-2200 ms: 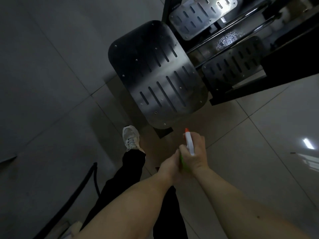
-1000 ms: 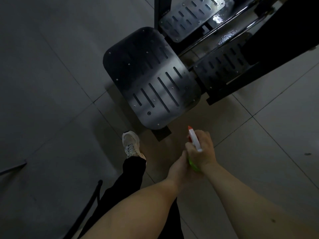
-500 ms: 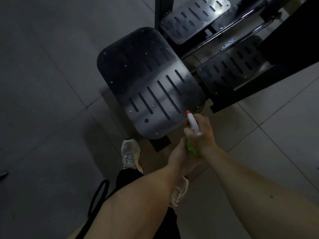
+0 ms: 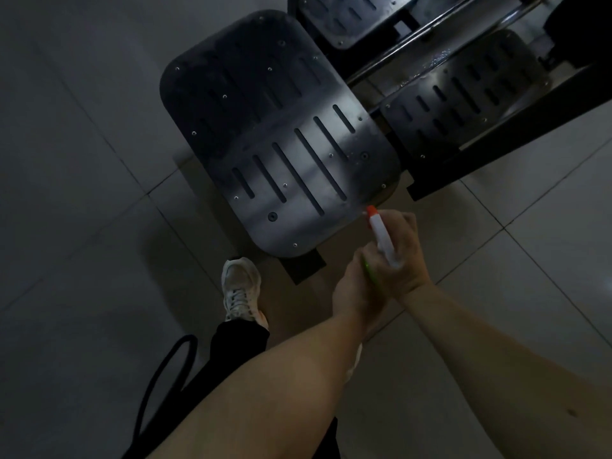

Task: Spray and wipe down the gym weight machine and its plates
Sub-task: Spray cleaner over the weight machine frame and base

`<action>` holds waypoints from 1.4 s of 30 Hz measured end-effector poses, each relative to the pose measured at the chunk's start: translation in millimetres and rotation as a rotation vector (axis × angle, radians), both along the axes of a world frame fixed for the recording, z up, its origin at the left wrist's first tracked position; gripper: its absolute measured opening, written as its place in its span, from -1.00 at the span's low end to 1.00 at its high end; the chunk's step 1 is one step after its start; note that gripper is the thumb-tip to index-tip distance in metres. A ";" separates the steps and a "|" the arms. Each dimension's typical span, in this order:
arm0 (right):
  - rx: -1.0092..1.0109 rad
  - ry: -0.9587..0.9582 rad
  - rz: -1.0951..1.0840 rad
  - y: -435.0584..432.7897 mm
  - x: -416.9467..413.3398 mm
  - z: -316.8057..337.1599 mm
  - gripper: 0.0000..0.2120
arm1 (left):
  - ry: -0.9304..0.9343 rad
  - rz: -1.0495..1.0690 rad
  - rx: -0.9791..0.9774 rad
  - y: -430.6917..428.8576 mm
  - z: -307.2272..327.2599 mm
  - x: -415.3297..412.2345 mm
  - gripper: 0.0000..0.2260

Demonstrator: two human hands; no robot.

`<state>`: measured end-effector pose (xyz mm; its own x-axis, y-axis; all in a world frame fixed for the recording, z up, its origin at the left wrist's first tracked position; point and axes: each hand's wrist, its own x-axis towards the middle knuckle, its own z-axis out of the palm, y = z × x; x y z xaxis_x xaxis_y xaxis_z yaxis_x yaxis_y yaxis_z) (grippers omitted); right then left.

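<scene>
Spray step, wiping not yet begun. Right hand (image 4: 402, 260) grip clamped on spray bottle (image 4: 384, 238), centre-right of frame, nozzle at lower-right edge of slotted foot plate (image 4: 281, 144). Left hand (image 4: 352, 289) against bottle body, grip unclear. Next, likely: squeeze trigger, sweep across plate.

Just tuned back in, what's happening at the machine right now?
A person stands over the gym machine at its large slotted foot plate, holding a spray bottle in both hands. The right hand grips the white trigger head, and the left hand holds the green body below it. The orange nozzle points at the plate's near corner. Droplets glint farther back on the machine. No wiping is under way.
</scene>
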<state>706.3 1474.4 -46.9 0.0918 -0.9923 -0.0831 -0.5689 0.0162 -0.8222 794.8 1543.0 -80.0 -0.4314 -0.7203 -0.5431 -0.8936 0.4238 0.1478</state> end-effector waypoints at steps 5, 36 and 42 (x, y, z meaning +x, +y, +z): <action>-0.017 0.018 -0.100 10.5 3.4 -5.3 -0.79 | -0.200 -0.201 -0.138 2.7 -4.7 0.2 -0.40; 0.006 0.090 -0.010 30.2 -6.8 0.6 -0.79 | -0.543 -0.673 -0.462 35.7 4.7 -8.8 -0.35; -0.020 0.034 0.070 34.3 2.0 10.0 -0.61 | -0.275 -0.270 -0.058 40.5 -4.8 5.6 -0.44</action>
